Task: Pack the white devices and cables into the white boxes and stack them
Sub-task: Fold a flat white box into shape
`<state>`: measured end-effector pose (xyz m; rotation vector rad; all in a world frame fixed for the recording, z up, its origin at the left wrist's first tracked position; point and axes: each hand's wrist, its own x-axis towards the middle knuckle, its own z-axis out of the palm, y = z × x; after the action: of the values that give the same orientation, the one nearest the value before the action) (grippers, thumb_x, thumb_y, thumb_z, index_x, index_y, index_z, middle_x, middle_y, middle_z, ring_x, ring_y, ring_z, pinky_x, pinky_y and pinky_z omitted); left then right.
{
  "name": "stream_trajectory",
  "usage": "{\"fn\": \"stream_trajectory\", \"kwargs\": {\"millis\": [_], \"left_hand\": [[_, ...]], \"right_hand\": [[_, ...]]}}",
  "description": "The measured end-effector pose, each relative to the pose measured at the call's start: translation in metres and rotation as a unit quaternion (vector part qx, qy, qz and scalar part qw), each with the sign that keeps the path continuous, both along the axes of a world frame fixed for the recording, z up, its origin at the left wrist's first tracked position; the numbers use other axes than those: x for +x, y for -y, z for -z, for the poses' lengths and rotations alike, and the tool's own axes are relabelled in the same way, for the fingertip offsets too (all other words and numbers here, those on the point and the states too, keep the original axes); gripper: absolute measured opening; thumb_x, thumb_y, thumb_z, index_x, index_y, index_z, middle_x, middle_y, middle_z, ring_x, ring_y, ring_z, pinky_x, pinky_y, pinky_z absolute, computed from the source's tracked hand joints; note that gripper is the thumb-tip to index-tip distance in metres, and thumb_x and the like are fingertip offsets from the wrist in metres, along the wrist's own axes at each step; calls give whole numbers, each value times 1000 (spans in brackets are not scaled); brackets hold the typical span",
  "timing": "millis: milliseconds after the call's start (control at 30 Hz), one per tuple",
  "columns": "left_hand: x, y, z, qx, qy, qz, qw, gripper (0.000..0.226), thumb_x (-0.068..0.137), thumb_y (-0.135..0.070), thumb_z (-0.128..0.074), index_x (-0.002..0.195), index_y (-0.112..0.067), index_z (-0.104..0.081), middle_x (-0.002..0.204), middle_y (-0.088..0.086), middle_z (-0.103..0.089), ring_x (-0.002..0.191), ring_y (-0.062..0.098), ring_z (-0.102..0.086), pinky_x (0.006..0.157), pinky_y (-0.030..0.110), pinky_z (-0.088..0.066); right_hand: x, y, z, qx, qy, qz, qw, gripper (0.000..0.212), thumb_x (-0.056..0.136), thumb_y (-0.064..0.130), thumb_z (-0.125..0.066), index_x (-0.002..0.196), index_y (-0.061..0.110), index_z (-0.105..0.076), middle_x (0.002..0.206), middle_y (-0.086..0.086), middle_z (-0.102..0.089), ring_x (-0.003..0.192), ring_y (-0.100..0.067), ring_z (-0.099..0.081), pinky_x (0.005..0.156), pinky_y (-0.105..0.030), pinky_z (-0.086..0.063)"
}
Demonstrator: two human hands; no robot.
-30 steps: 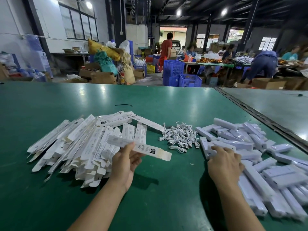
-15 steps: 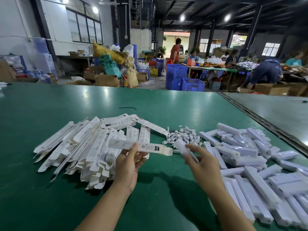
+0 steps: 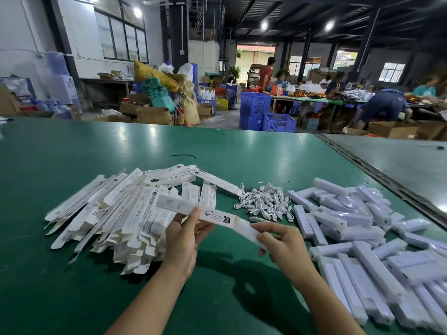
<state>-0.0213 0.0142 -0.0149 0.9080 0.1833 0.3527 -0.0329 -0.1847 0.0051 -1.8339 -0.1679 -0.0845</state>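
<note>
- Above the green bench [image 3: 72, 298], the right hand [image 3: 283, 247], pinching one white device [image 3: 252, 232], has brought it from the device pile [image 3: 350, 228] to the open mouth of the white box [image 3: 183, 206];
- the left hand [image 3: 183, 240] grips this box in the air; I judge that insertion begins; the cables [image 3: 266, 201] lie untouched.

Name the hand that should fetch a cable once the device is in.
Probably right. The right hand is nearer the cable pile, just past the device it pinches; the left hand holds the box.
</note>
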Motion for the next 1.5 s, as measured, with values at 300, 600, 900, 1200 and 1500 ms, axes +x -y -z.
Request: {"fn": "stream_trajectory", "kwargs": {"millis": [300, 600, 900, 1200, 1500], "left_hand": [[-3, 1, 1, 40, 0, 33, 999, 13, 97, -9, -58, 109, -5, -62, 94, 16, -74, 76, 24, -71, 63, 30, -61], [-4, 5, 4, 21, 3, 59, 998, 20, 89, -10, -64, 108, -3, -65, 102, 23, -73, 79, 29, -74, 68, 32, -62], [-4, 15, 10, 16, 28, 60, 998, 38, 76, -17, -73, 112, -9, -68, 108, 17, -74, 97, 33, -73, 75, 32, -60], [-7, 23, 8, 58, 11, 77, 995, 31, 82, -11, -70, 112, -7, -65, 103, 17, -75, 93, 32, -74, 72, 31, -61], [-6, 12, 5, 48, -15, 98, 994, 19, 92, -12, -63, 110, -8, -65, 98, 17, -76, 76, 25, -74, 63, 29, -60]], "right_hand": [[5, 7, 2, -11, -25, -7, 1000, 30, 85, 3, -57, 90, 25, -78, 62, -13, -69, 54, -17, -57, 52, -32, -42], [9, -1, 14, 129, -1, 161, 978, 49, 72, 25, -86, 110, 31, -55, 102, 1, -62, 83, -16, -69, 76, -34, -55], [11, -11, 25, 215, -40, 166, 962, 24, 77, 24, -82, 96, 23, -69, 99, 2, -73, 98, -17, -68, 92, -41, -54], [0, -25, 16, 190, -22, 43, 981, 29, 93, 29, -65, 121, 32, -59, 72, 5, -69, 43, -16, -52, 44, -21, -41], [0, -10, 12, 203, -59, -193, 958, 70, 71, 80, -59, 136, 59, -39, 127, -2, -66, 47, -26, -59, 47, -27, -49]]}}
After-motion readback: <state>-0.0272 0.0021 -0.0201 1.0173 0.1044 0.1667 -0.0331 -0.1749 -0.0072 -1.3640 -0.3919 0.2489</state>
